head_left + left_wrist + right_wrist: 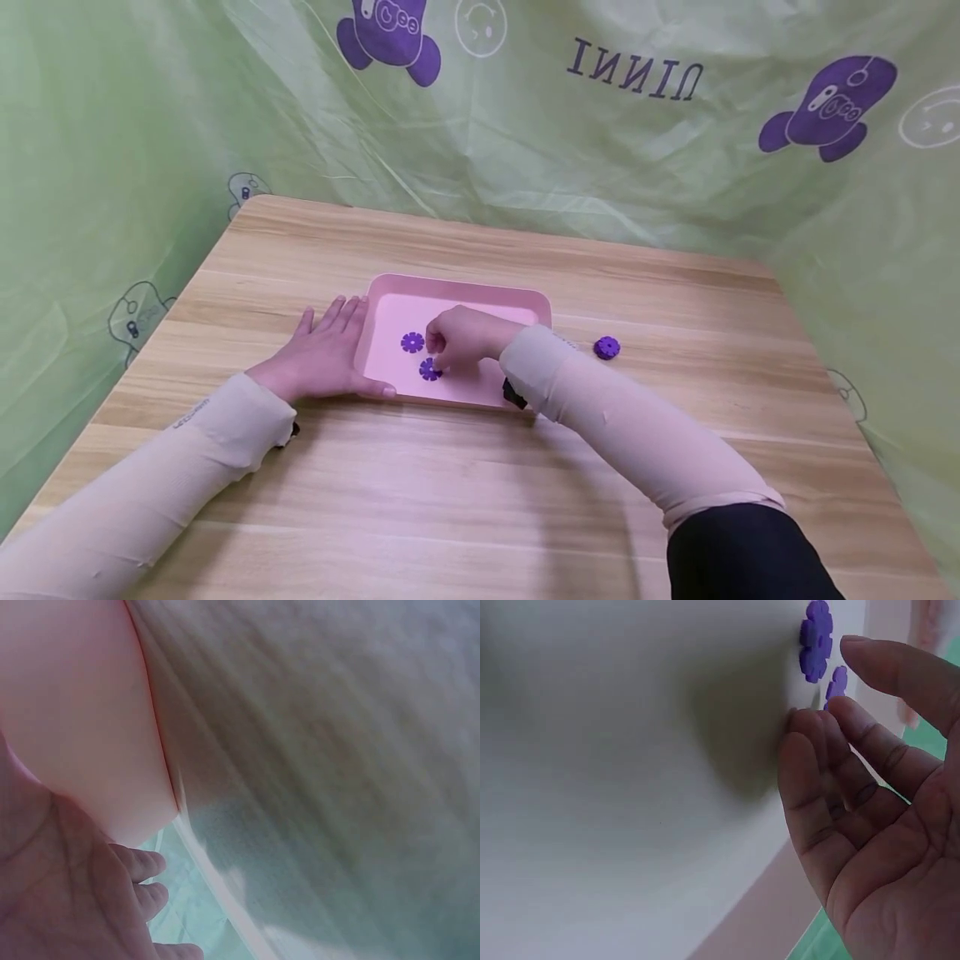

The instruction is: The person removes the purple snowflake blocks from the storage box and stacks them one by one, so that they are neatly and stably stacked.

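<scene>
My left hand (322,358) lies with fingers straight along the left side of a shallow pink tray (536,308), its thumb at the near rim. The left wrist view shows the palm (60,877) beside the tray's outer wall. Inside the tray are two purple, flower-shaped plastic discs (412,342), one a little nearer to me than the other. Over the tray floor, my right hand (467,336) has its fingertips right by the nearer disc (428,369). In the right wrist view, a gap separates thumb from bent fingers, with the near disc (817,645) just beyond them.
A small stack of purple discs (607,347) sits on the wooden table (450,492), to the right of the tray. Green printed sheeting (600,167) hangs behind the table and along both sides.
</scene>
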A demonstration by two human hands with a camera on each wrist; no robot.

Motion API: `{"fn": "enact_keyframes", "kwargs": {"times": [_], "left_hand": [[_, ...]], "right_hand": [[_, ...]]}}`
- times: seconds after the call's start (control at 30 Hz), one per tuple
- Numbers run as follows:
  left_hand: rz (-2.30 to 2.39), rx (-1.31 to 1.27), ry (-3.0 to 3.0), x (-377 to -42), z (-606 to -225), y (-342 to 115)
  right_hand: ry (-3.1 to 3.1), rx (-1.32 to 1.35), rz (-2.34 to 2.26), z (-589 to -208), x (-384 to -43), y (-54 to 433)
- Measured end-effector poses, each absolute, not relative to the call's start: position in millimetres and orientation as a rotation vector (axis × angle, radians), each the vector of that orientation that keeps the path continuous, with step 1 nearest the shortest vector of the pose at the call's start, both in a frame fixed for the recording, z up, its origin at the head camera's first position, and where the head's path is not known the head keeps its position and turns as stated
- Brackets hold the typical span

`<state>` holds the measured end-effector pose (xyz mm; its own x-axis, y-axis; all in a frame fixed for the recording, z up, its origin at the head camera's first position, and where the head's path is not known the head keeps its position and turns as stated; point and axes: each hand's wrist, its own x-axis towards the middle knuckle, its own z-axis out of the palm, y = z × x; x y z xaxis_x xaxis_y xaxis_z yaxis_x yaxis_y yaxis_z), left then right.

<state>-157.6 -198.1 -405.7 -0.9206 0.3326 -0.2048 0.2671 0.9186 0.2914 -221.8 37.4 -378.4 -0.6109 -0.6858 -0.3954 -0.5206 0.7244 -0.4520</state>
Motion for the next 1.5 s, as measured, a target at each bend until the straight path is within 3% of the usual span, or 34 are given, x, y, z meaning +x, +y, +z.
{"fn": "enact_keyframes", "kwargs": {"times": [0.23, 0.7, 0.87, 1.17, 1.5], "left_hand": [[0.381, 0.446, 2.828, -159.9, -407.6, -197.0], [0.384, 0.443, 2.829, -157.8, -407.7, -196.2], [0.379, 0.451, 2.835, -157.5, -407.9, -194.8], [0.394, 0.435, 2.823, -158.8, -408.7, -194.8], [0.403, 0.448, 2.830, -159.1, -410.5, -194.4]], "right_hand": [[2.361, -1.108, -0.253, -386.5, -219.7, 30.3], [2.372, -1.141, -0.355, -378.1, -222.9, 38.9], [2.286, -1.011, -0.628, -370.5, -225.1, 55.6], [2.133, -0.550, -1.173, -367.0, -235.2, 96.2], [2.157, -0.458, -1.290, -365.1, -236.7, 134.2]]}}
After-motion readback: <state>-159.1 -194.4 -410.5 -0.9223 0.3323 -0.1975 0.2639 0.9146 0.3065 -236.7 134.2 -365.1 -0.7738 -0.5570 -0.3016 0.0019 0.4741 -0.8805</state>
